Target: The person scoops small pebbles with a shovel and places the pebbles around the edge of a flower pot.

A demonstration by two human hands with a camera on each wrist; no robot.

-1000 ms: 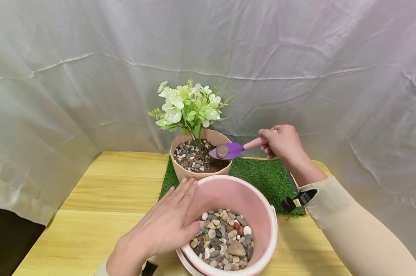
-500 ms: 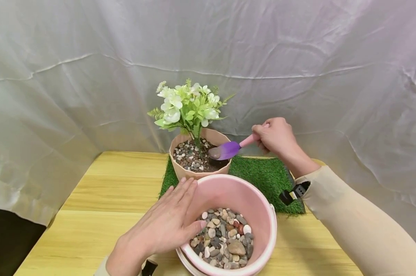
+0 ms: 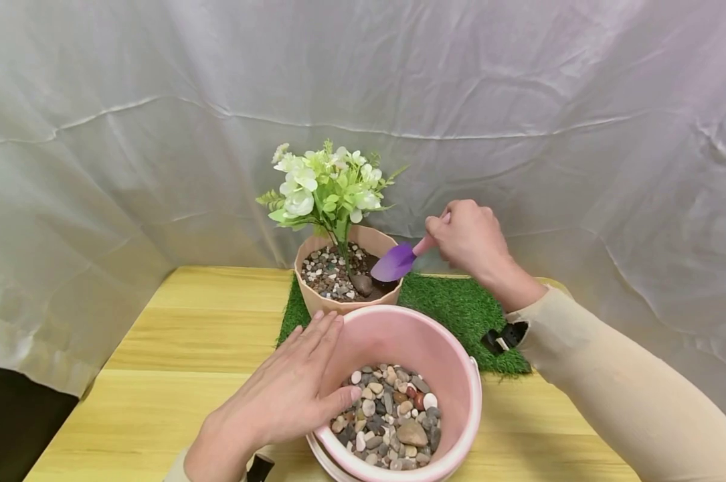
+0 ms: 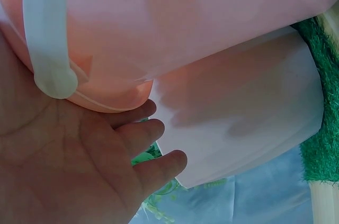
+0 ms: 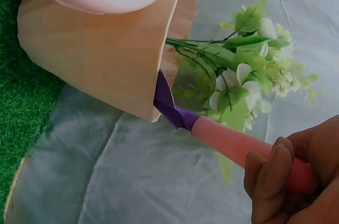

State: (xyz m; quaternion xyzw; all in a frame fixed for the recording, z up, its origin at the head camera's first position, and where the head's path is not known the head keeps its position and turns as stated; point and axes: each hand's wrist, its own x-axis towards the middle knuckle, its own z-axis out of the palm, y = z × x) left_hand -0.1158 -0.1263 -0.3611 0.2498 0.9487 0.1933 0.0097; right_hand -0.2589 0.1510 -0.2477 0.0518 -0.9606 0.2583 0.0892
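Observation:
My right hand (image 3: 471,237) grips the pink handle of a small trowel (image 3: 394,262), its purple blade tipped down over the right side of the flower pot (image 3: 323,304). No stone shows on the blade. A large brown stone (image 3: 362,285) lies in the pot near the stems of the white-flowered plant (image 3: 332,184). Small pebbles (image 3: 329,271) cover the pot's left part, and dark soil shows at the right. My left hand (image 3: 284,388) rests with straight fingers on the rim of a pink bucket (image 3: 468,402), which holds many mixed stones (image 3: 393,422).
Under the pot lies a green artificial grass mat (image 3: 459,308) on the wooden table (image 3: 158,368). A grey cloth backdrop (image 3: 363,80) hangs behind and at the sides. The bucket's white handle (image 4: 47,33) hangs down its side in the left wrist view.
The trowel has tilted down, and the large stone has slid off its blade into the pot. My right hand has moved left and slightly up. The left hand stays on the bucket.

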